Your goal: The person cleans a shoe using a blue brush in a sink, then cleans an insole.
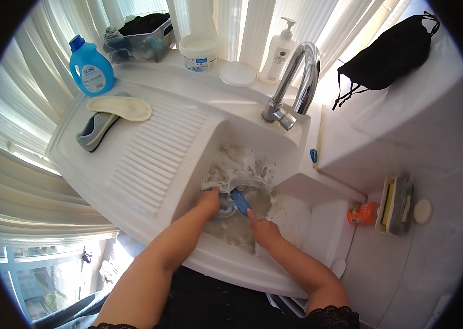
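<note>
Over the basin of a white laundry sink (192, 162), my right hand (265, 231) grips a blue scrubbing brush (240, 201), its index finger stretched along the back. The bristles are hidden beneath it. My left hand (209, 200) holds a wet greyish item (226, 205), apparently a shoe, against the left side of the basin. Cloudy water and foam (248, 162) cover much of that item. On the ribbed washboard (161, 144) to the left lies a grey shoe (96, 128), with a cream insole (120, 107) resting across it.
A chrome faucet (284, 92) arches behind the basin. Along the back ledge stand a blue detergent bottle (91, 70), a clear bin (141, 43) of cloth, a white tub (198, 53), its lid (237, 74) and a pump bottle (277, 55). Sponges (396, 205) and an orange container (361, 214) sit right.
</note>
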`<state>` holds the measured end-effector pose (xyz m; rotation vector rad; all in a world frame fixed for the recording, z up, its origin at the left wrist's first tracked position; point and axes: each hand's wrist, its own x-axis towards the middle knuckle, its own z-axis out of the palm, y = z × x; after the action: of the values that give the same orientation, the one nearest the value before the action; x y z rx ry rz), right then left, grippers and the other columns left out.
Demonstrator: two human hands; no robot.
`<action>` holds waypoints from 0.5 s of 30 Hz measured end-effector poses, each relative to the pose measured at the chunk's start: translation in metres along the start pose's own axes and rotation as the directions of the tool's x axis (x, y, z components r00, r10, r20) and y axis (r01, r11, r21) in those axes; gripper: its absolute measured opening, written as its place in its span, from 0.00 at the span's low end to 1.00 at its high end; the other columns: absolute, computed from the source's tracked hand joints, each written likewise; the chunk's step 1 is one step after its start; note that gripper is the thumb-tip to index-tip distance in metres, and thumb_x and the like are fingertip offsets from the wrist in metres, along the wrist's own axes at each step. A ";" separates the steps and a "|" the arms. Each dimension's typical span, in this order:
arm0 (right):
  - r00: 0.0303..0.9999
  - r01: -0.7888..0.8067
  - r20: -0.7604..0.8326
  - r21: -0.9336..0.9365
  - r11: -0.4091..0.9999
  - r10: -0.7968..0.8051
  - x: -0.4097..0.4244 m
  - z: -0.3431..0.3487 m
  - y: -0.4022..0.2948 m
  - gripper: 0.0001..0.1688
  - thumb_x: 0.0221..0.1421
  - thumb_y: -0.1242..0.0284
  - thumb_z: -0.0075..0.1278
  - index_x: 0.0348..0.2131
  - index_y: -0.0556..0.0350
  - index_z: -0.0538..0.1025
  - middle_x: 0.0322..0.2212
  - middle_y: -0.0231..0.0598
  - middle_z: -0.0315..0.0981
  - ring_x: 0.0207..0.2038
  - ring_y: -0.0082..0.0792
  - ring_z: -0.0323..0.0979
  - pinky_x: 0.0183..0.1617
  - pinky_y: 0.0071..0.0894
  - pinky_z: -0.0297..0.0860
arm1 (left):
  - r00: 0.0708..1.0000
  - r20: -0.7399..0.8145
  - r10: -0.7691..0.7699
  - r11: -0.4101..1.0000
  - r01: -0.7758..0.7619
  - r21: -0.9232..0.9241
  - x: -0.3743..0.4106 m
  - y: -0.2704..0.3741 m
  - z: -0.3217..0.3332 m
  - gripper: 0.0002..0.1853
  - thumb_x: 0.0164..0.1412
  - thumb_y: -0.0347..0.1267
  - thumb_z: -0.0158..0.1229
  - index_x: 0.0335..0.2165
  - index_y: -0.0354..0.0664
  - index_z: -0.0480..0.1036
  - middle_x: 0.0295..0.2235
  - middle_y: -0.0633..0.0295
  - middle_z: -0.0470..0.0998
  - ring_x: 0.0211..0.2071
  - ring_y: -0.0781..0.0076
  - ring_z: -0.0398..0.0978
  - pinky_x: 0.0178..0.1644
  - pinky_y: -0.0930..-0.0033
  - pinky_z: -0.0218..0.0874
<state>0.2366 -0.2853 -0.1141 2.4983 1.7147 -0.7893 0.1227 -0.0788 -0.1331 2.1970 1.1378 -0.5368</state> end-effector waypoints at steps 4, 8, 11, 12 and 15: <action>0.998 -0.025 0.064 -0.020 0.999 0.026 -0.006 -0.015 0.018 0.28 0.62 0.63 0.34 0.60 0.40 0.56 0.27 0.53 0.72 0.26 0.53 0.73 0.31 0.48 0.70 | 0.999 0.037 -0.001 1.000 0.002 -0.026 -0.007 -0.001 -0.004 0.24 0.52 0.32 0.52 0.50 0.42 0.63 0.42 0.44 0.73 0.45 0.49 0.72 0.48 0.54 0.63; 0.985 -0.145 -0.082 0.105 0.984 0.154 -0.011 -0.028 0.034 0.28 0.60 0.63 0.39 0.59 0.39 0.58 0.25 0.50 0.73 0.27 0.51 0.73 0.32 0.49 0.69 | 0.977 0.193 -0.087 0.985 0.114 -0.130 -0.025 0.012 -0.023 0.32 0.50 0.41 0.59 0.52 0.41 0.60 0.36 0.47 0.75 0.30 0.55 0.77 0.28 0.60 0.70; 0.984 -0.006 -0.175 0.109 0.994 0.025 -0.001 -0.028 0.003 0.26 0.60 0.63 0.38 0.58 0.38 0.59 0.24 0.50 0.73 0.26 0.50 0.73 0.30 0.49 0.69 | 0.913 0.354 -0.205 0.931 0.293 -0.217 -0.034 0.022 -0.030 0.39 0.46 0.47 0.64 0.52 0.39 0.59 0.33 0.49 0.74 0.21 0.61 0.77 0.17 0.67 0.70; 0.977 0.071 -0.207 0.080 0.994 -0.053 0.005 -0.027 -0.008 0.26 0.61 0.63 0.38 0.58 0.37 0.60 0.24 0.50 0.73 0.26 0.50 0.73 0.29 0.49 0.68 | 0.906 0.378 -0.192 0.927 0.294 -0.234 -0.030 0.019 -0.027 0.40 0.45 0.47 0.64 0.52 0.37 0.59 0.34 0.49 0.74 0.21 0.61 0.77 0.18 0.67 0.71; 0.999 0.025 -0.041 0.023 0.999 -0.024 0.024 -0.019 -0.009 0.26 0.61 0.63 0.37 0.58 0.36 0.59 0.25 0.50 0.73 0.26 0.50 0.73 0.30 0.49 0.69 | 0.891 0.432 -0.141 0.931 0.268 -0.249 -0.020 0.007 -0.015 0.43 0.44 0.47 0.66 0.52 0.34 0.57 0.35 0.48 0.74 0.22 0.60 0.77 0.20 0.65 0.72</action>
<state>0.2429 -0.2560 -0.1050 2.5306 1.7622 -0.7706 0.1183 -0.0834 -0.1075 1.6119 1.1416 -0.8115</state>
